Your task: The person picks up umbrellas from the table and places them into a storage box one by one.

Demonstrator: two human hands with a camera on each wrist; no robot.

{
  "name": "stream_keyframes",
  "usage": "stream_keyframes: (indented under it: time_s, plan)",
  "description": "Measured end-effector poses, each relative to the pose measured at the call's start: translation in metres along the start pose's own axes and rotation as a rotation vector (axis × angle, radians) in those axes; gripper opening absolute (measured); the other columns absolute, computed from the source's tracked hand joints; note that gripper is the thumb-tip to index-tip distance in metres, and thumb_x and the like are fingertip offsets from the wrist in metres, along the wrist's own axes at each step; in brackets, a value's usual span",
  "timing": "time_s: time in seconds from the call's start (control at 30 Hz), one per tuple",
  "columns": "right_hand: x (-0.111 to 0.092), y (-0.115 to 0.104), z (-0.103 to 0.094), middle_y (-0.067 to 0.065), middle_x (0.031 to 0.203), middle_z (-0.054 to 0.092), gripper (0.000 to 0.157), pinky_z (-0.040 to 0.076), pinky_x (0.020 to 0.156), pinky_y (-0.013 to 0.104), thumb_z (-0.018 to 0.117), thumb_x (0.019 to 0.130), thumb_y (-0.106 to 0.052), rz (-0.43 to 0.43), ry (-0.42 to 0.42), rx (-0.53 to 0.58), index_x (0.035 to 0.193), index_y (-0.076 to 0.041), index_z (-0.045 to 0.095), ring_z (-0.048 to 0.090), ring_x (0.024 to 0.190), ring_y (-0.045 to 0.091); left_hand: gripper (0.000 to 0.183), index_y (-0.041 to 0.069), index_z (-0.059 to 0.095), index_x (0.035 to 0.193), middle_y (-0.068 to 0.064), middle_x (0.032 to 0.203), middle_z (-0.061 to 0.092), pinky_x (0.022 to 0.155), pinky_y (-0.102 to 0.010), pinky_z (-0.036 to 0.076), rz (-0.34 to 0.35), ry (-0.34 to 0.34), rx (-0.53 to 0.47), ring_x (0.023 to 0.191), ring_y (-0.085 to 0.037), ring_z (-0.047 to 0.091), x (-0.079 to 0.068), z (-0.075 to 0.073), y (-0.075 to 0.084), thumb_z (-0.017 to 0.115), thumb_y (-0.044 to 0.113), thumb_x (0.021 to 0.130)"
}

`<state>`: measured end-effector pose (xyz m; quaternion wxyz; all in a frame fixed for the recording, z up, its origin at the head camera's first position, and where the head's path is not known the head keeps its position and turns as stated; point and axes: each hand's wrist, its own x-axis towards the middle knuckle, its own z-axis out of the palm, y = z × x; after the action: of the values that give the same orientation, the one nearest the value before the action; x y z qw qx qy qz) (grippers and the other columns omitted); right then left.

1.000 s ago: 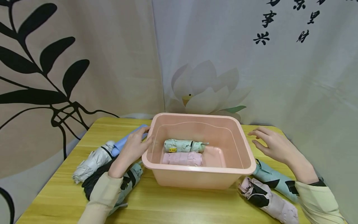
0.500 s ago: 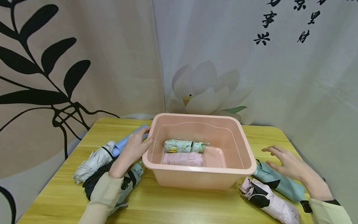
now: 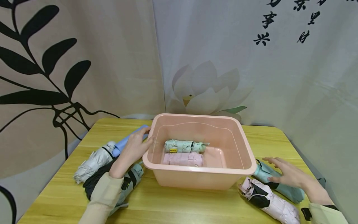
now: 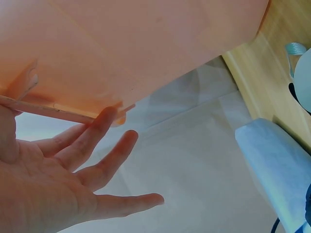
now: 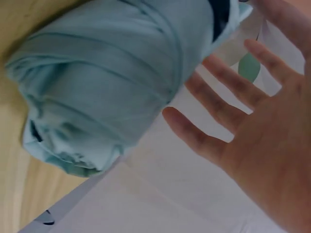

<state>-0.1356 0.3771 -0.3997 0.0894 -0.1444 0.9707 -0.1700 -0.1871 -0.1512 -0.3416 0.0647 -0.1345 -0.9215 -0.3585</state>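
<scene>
In the head view my left hand holds the left rim of a pink plastic tub. The left wrist view shows thumb and index finger passing over the tub's rim, with the other fingers extended below. A mint folded umbrella and a pale pink folded umbrella lie inside the tub. My right hand hovers over a teal folded umbrella on the right; its fingers are spread beside the cloth in the right wrist view, gripping nothing.
A lilac folded umbrella lies at the front right. Left of the tub lie a blue umbrella, a silver-grey one, a black one and a grey-green one. A printed curtain hangs behind the wooden table.
My right hand has moved away from the tub's right side, rightward and down toward the front, and is now over the teal umbrella. The left hand stays on the tub's rim.
</scene>
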Motion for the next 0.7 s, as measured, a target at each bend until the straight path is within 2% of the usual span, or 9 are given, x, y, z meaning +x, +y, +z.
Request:
stream_keyframes:
  time_s: [0.2,0.37,0.5,0.7]
  plan:
    - [-0.001,0.008,0.008,0.026,0.128,0.046,0.079,0.046,0.077,0.055,0.074,0.070,-0.040,-0.025,-0.020,0.013,0.133,-0.006,0.041,0.050,0.110,0.044,0.046,0.009,0.045,0.133,-0.016,0.129,0.053,0.094,-0.049,0.044,-0.008,0.001,-0.001,0.123,-0.032,0.047,0.000,0.000,0.000,0.049,0.030,0.092]
    - [-0.002,0.014,0.016,0.024,0.122,0.051,0.082,0.045,0.079,0.050,0.079,0.065,-0.036,-0.049,-0.009,-0.016,0.130,-0.003,0.043,0.052,0.106,0.038,0.046,0.008,0.045,0.133,-0.016,0.129,0.053,0.094,-0.049,0.044,-0.011,0.001,-0.004,0.123,-0.032,0.047,0.001,0.000,0.000,0.049,0.029,0.092]
    - [-0.002,0.016,0.020,0.024,0.121,0.051,0.087,0.044,0.075,0.044,0.080,0.063,-0.035,-0.028,-0.050,-0.018,0.133,-0.003,0.039,0.053,0.102,0.034,0.046,0.008,0.045,0.133,-0.016,0.128,0.054,0.095,-0.048,0.043,-0.006,0.001,-0.007,0.123,-0.032,0.047,0.001,0.001,0.000,0.050,0.028,0.092]
    - [-0.002,0.017,0.021,0.025,0.123,0.048,0.092,0.044,0.073,0.043,0.081,0.061,-0.028,0.009,-0.098,0.000,0.136,-0.003,0.034,0.052,0.102,0.035,0.046,0.008,0.045,0.133,-0.017,0.128,0.054,0.094,-0.048,0.044,-0.002,0.000,-0.008,0.122,-0.033,0.048,0.001,0.000,0.000,0.049,0.027,0.092]
